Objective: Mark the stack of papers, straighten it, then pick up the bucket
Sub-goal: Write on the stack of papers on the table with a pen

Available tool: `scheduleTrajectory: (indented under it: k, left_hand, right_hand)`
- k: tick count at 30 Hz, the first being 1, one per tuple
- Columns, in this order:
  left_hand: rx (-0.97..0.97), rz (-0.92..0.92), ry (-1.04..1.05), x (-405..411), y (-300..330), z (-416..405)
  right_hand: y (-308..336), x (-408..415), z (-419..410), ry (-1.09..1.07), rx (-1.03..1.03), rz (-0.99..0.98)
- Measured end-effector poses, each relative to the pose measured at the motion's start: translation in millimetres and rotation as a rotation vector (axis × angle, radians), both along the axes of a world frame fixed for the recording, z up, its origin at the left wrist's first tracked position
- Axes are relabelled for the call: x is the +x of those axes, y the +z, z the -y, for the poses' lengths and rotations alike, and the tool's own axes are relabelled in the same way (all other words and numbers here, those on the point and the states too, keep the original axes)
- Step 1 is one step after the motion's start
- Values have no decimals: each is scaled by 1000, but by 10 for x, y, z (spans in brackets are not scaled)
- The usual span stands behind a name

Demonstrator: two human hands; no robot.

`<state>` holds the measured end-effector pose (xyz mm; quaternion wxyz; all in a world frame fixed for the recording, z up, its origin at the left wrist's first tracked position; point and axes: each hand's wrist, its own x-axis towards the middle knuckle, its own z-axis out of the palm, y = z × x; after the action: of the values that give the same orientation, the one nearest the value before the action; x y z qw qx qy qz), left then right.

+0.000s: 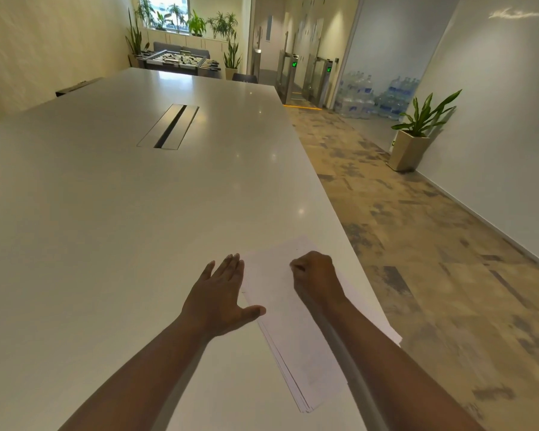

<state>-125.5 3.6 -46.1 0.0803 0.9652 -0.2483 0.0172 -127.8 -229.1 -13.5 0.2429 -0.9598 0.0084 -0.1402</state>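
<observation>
The stack of papers (296,331) is white and thin, lying flat near the right edge of the long white table (122,197), close to the person; its sheets are slightly fanned, so that several offset edges show along the near left side and at the near corner; the far corner points away toward the middle of the room, and the right corner reaches the table's edge; the top sheet looks blank apart from faint grey smudges that are too dim to read. The left hand (220,293) lies palm down with fingers straight and close together, resting on the table just beside the stack's left edge; its thumb (254,312) is spread wide and its tip lies on the paper's left margin. The right hand (316,278) sits on the top sheet with its fingers curled tight into a fist; a small dark tip shows at the front of the knuckles, but whether a pen or marker is held there cannot be told; the right forearm crosses over the stack's right half. No bucket shows in this view.
</observation>
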Motion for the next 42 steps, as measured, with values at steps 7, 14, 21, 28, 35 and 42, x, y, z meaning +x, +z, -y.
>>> scheduleTrajectory:
  k: [7,14,21,28,35,42]
  left_hand:
    - [5,-7,0,-12,23,-2]
    - [-4,1,-4,0,14,4]
    - [-9,-1,-5,6,10,-4]
    - [-16,1,-7,13,9,-3]
    - [-38,0,-8,4,28,-4]
    - [-35,7,-3,5,13,1]
  right_hand:
    - [-138,-180,-251,224,-30,-35]
    - [-53,-135,-246,64,-13,18]
    - [-85,-122,-101,158,4,-4]
    - [-140,-164,-451,266,-30,-15]
    - [-53,-65,-402,203,61,15]
    - [-109,25,-485,216,62,20]
